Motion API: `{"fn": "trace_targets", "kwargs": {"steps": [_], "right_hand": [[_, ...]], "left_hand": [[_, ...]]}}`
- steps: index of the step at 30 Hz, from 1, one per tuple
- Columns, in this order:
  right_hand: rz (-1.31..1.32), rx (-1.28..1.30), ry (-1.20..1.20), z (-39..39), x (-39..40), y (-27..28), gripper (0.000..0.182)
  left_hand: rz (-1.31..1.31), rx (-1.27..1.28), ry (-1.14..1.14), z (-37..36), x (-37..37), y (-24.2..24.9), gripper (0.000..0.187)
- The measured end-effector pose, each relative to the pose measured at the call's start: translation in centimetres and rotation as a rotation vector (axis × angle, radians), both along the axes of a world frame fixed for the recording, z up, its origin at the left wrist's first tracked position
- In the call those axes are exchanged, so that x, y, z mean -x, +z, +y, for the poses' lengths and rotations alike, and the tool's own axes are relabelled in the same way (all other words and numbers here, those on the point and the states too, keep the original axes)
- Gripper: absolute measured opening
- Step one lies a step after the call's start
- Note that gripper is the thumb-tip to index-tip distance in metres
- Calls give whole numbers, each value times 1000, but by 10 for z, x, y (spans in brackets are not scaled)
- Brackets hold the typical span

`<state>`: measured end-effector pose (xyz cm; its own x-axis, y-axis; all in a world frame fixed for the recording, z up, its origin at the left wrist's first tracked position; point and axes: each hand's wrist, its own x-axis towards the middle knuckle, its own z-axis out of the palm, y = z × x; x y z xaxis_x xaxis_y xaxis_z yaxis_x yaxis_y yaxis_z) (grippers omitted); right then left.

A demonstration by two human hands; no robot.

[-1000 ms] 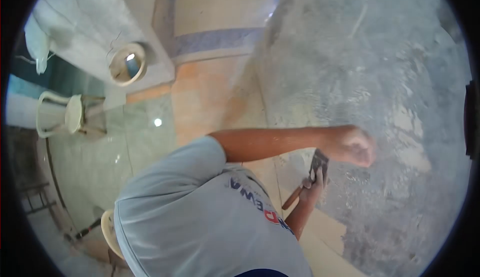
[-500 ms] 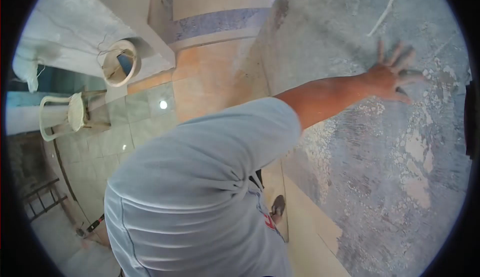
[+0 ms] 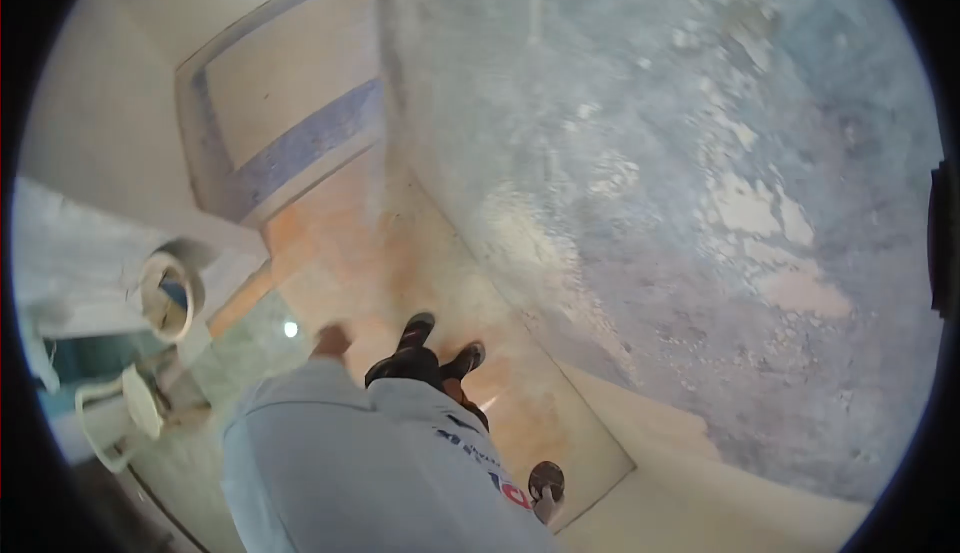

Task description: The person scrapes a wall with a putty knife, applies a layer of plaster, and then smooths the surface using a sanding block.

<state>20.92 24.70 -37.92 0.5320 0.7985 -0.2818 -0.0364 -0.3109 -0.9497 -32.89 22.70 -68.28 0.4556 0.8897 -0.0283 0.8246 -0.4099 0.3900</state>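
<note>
My right hand [image 3: 547, 509] pinching what looks like a dark brown oval thing [image 3: 546, 477], the thing at its fingertips, beside my light grey shirt [image 3: 370, 463], my blurry left hand [image 3: 333, 341] over the orange and tan floor [image 3: 330, 243], its fingers too smeared to tell, patchy blue-grey wall [image 3: 640, 253] to the right.

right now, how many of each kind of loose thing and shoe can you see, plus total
bucket: 1
chair: 1
shoes: 2
dark tool in the right hand: 1
total: 5
</note>
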Motion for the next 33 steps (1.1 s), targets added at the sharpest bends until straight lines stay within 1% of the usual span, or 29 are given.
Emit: {"fn": "trace_targets", "kwargs": {"steps": [1,2,5,8,9,10,11,12,13,14,15,16,17,18,19,20,21,22,23,24,25,26,27,28,29,30,31,32,33], "right_hand": [[-27,17,-30,-11,-8,-3,42],[-48,33,-50,-19,-13,-9,42],[-89,72,-64,-32,-10,-24,42],[-126,96,-100,-50,-5,-33,42],[-146,106,-139,-63,-8,-30,43],[-173,119,-196,-85,-16,-26,43],[-199,140,-268,-116,-23,-24,43],[-222,180,-349,-156,-26,-16,43],[-242,217,-420,-198,-28,-11,43],[-263,251,-480,-237,-32,-9,43],[-283,281,-530,-274,-40,-8,43],[-297,311,-568,-311,-47,-10,43],[-316,348,-594,-352,-45,-9,44],[-322,373,-615,-380,-48,-13,44],[-323,390,-631,-405,-59,-19,44],[-324,412,-647,-432,-58,-22,44],[-311,432,-664,-455,-53,-28,44],[-284,449,-683,-474,-44,-47,44],[-171,494,-713,-473,-50,-26,54],[-45,538,-740,-455,-56,-1,63],[0,513,-774,-468,-54,-6,63],[-12,452,-783,-475,-54,-10,73],[-32,396,-788,-481,-55,-14,84],[18,430,-789,-486,-50,19,72],[43,426,-803,-501,-45,9,72],[-176,549,-665,-521,-39,-4,69],[-387,646,-513,-562,-37,-37,66],[-87,617,-618,-586,-18,-49,60],[214,579,-711,-605,0,-67,55]], "left_hand": [[-606,251,331,-10,3,25,42],[-604,264,300,-4,-11,41,42],[-230,383,187,1,-21,57,50],[155,453,52,26,-27,67,59],[282,465,-18,40,-39,68,62],[406,466,-108,54,-53,47,66],[163,59,-264,97,-91,17,55],[374,354,-50,142,-162,4,66],[520,134,-388,181,-203,-15,54],[511,122,-462,204,-239,35,54],[344,104,-449,206,-288,174,45],[-66,37,-410,217,-326,183,42],[-479,-2,-343,209,-345,188,39],[-481,7,-377,194,-372,208,39],[-595,234,-267,176,-402,241,37],[-697,469,-148,155,-417,252,35],[-483,127,-343,137,-425,219,36],[-256,-222,-538,119,-428,149,38],[-19,-481,-712,89,-425,94,41],[-138,299,-550,75,-413,37,55],[381,-183,-998,13,-423,42,43],[411,-213,-1031,-55,-425,61,43],[99,40,-997,-109,-420,86,27],[-208,304,-930,-159,-441,116,19],[185,449,-1309,-183,-471,187,17],[-64,369,-1619,-193,-498,208,18],[-319,268,-1906,-219,-525,211,22],[-303,280,-1912,-231,-538,228,22],[-97,505,-1546,-236,-549,238,25]]}}
